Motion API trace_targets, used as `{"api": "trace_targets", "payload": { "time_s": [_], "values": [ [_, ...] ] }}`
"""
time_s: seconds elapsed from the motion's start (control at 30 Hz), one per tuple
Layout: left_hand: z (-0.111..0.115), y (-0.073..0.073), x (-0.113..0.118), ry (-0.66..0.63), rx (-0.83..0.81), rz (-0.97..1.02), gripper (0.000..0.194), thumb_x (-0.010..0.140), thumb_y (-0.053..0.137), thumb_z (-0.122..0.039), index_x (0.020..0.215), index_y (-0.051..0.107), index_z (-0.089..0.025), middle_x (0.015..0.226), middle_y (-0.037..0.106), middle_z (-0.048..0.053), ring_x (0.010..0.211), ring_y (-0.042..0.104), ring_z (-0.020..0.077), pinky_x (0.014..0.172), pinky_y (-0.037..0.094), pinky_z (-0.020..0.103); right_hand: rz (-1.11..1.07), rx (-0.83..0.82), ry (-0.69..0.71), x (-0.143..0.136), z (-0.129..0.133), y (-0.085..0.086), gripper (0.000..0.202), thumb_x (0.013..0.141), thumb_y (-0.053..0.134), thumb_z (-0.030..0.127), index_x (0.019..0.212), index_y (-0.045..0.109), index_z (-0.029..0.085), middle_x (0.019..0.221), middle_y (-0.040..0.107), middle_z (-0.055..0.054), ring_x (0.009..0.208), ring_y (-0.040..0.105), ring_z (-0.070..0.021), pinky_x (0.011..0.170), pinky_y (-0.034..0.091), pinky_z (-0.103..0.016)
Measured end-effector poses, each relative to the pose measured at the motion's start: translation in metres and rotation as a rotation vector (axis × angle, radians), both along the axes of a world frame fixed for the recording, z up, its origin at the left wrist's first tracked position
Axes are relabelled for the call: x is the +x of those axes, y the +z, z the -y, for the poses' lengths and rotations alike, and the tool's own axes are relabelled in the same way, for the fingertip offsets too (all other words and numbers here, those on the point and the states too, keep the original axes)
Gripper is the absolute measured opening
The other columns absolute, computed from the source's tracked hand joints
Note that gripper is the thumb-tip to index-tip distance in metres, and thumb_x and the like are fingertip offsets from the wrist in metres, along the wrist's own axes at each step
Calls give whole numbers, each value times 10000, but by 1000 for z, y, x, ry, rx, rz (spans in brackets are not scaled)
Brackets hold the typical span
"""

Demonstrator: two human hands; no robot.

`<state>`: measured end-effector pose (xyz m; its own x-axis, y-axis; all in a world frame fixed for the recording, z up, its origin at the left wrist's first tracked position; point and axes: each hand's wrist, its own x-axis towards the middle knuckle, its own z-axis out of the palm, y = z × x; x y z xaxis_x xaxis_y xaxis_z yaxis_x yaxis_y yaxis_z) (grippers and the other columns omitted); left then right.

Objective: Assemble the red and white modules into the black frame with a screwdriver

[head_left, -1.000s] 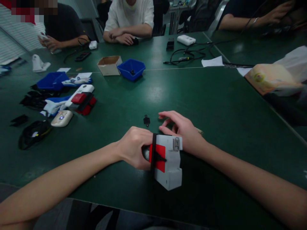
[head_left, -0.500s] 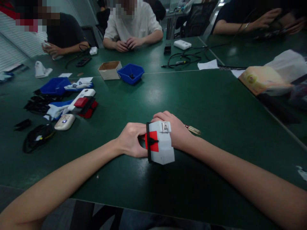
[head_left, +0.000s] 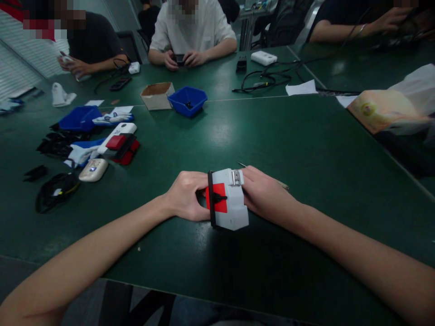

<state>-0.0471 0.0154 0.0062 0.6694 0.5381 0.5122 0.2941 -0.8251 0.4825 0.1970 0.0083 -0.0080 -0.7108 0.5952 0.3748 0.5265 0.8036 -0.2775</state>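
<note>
A light grey plastic housing (head_left: 234, 206) has a black rim, a red panel on its side and a small metal latch near the top. My left hand (head_left: 188, 195) is closed on its left side, thumb and fingers curled round the rim. At the housing's right side is my right hand (head_left: 267, 192), with bent fingers whose tips are hidden behind the housing; what they hold cannot be made out. Beyond that hand lies a thin tool (head_left: 284, 185), perhaps a screwdriver; only its narrow tip and its other end show.
To the left are a blue bin (head_left: 79, 118), gloves (head_left: 81, 151), a red and black block (head_left: 120, 147), a cream oval case (head_left: 93, 170) and a coiled cable (head_left: 57, 192). Farther back stand a cardboard box (head_left: 157, 96) and another blue bin (head_left: 188, 102). Several people sit around the green table.
My right hand has shifted right, from behind the housing to its right side, and the thin tool's tip now shows beyond it. My left hand keeps hold of the housing.
</note>
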Motion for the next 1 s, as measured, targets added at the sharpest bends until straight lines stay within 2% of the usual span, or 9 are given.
{"api": "trace_targets", "payload": {
  "time_s": [0.1, 0.23, 0.43, 0.63, 0.77, 1.0],
  "values": [
    [0, 1, 0, 0, 11, 15, 229, 753, 756, -360, 712, 630, -173, 627, 636, -2, 540, 577, 137, 540, 477, 268, 164, 113, 23, 5, 3, 3, 309, 992, 400, 79, 1007, 707, 112, 921, 711, -177, 805, 637, -281, 682, 568, -405],
    [0, 0, 0, 1, 41, -2, 247, 766, 734, -378, 680, 601, -188, 580, 599, -16, 504, 534, 134, 512, 450, 277, 202, 95, -3, 15, 5, 3, 300, 997, 416, 102, 1062, 707, 133, 946, 719, -164, 797, 647, -268, 662, 567, -378],
    [0, -1, 0, 1, 31, -38, 258, 777, 737, -403, 717, 619, -181, 611, 632, -3, 530, 556, 140, 531, 464, 281, -106, -184, -48, 24, 5, 13, 223, 1017, 504, 204, 1107, 707, 187, 1026, 749, -103, 911, 710, -244, 807, 609, -410],
    [0, -2, 0, 3, -3, -66, 243, 748, 763, -355, 698, 616, -169, 619, 630, -5, 523, 529, 128, 531, 443, 282, -435, -461, -187, 34, 17, 33, 127, 972, 655, 331, 971, 722, 223, 854, 747, -48, 658, 684, -180, 536, 566, -292],
    [0, -2, -1, 4, -6, -91, 270, 758, 764, -394, 698, 614, -178, 626, 637, -7, 529, 536, 128, 538, 449, 282, -544, -523, -170, 35, 22, 35, 126, 951, 696, 358, 952, 725, 236, 852, 740, -42, 620, 671, -161, 522, 577, -279],
    [1, -1, 3, 17, 49, -118, 271, 760, 737, -383, 665, 590, -176, 592, 602, -7, 509, 514, 127, 521, 432, 286, -529, -569, -83, 30, 25, 33, 82, 957, 674, 292, 982, 723, 231, 912, 751, -56, 702, 705, -171, 588, 602, -273]
  ]
}}
